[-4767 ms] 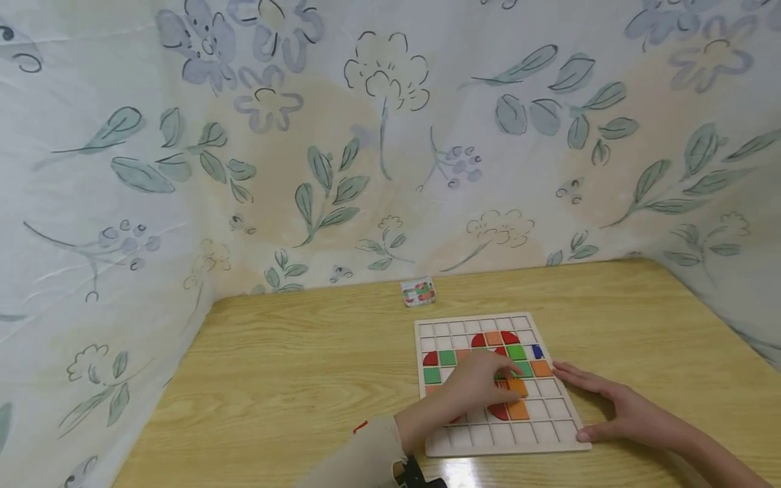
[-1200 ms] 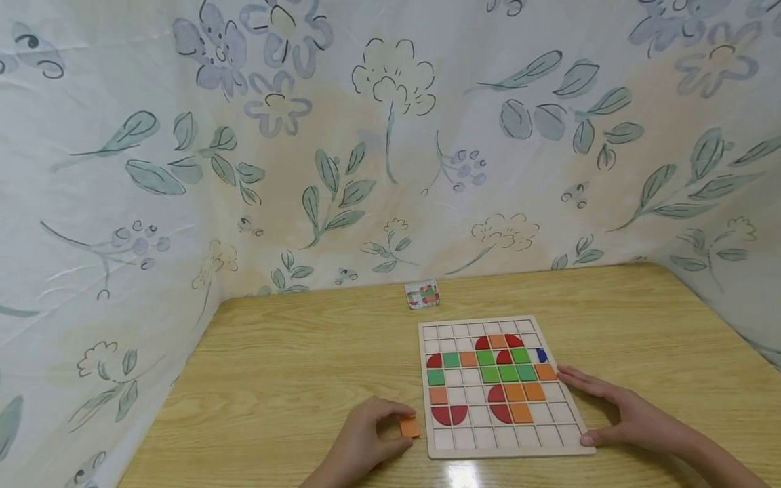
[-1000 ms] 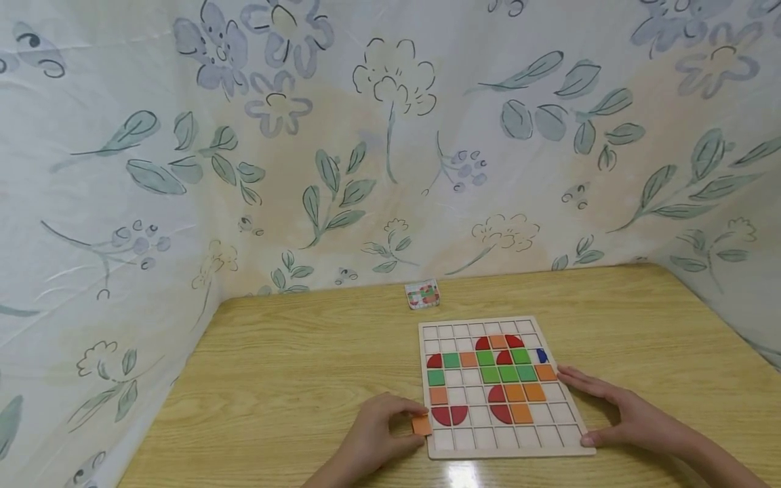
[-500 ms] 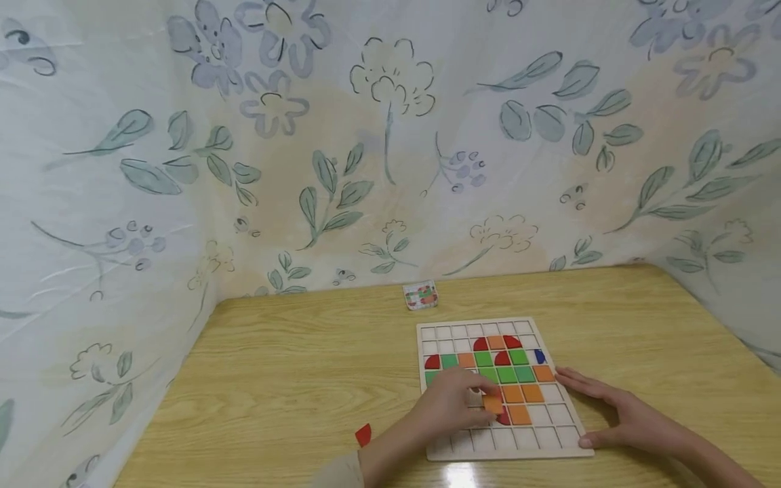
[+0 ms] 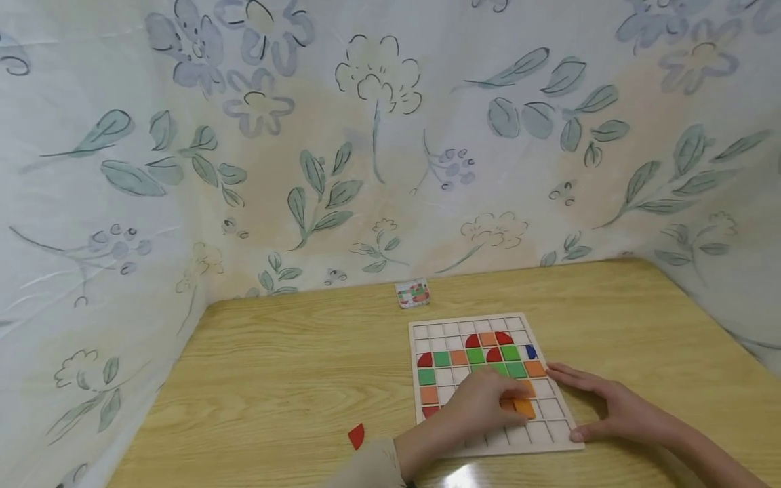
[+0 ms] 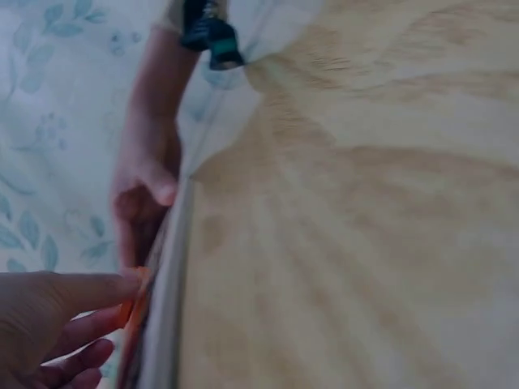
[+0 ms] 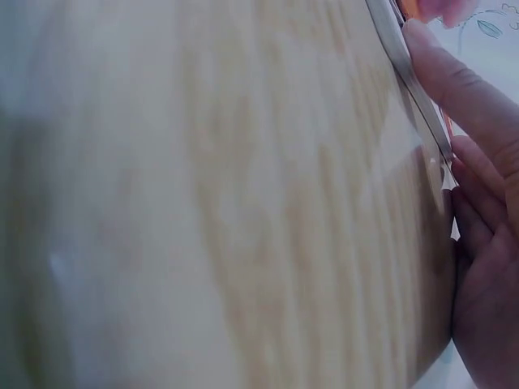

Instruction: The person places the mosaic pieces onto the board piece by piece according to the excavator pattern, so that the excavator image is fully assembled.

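Between thumb and fingertips, my left hand [image 5: 485, 401] pinches an orange square tile [image 5: 525, 408] low over the gridded wooden board [image 5: 552, 430]. In the left wrist view the orange tile [image 6: 130, 306] shows at the fingertips, close to the board's surface. Red rounded pieces and green and orange squares sit in the board's cells, along with a small blue piece [image 5: 531, 352]. Part of the pattern is hidden under the left hand. My right hand [image 5: 616, 410] rests along the board's right side, thumb at the near corner and fingers farther up the edge.
A loose red quarter-circle piece [image 5: 356, 436] lies on the wood-grain table [image 5: 281, 379], left of the board. Behind the board is a small picture card [image 5: 413, 293] with a coloured pattern. Floral cloth [image 5: 378, 169] hangs around the table's back and sides.
The left hand has carried the orange tile from the table left of the board, rightward over it, to beside the lower orange squares. The right hand stays at the board's edge.
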Available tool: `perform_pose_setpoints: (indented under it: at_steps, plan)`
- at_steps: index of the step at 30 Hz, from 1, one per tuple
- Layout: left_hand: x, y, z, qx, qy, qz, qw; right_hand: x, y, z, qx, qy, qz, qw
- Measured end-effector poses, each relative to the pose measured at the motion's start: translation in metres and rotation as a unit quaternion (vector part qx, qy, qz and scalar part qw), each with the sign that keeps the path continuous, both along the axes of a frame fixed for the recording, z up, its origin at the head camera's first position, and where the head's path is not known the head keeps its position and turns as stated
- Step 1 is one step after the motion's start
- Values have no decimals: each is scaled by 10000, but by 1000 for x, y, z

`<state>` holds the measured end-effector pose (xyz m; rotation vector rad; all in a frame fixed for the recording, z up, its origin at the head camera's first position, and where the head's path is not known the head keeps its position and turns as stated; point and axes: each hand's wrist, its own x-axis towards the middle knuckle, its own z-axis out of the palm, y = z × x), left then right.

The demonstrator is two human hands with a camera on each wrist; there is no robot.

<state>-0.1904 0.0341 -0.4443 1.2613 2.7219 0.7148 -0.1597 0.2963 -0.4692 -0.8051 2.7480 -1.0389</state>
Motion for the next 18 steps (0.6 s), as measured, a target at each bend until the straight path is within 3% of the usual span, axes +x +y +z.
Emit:
perform_pose_setpoints:
  at_steps: [5, 18]
  plan:
    - [4, 4, -4, -72, 292, 101, 9995, 0, -1, 0, -87, -74, -21, 9999]
    - [8, 10, -10, 154, 447, 174, 9987, 0, -2, -4, -393, -67, 63, 9992]
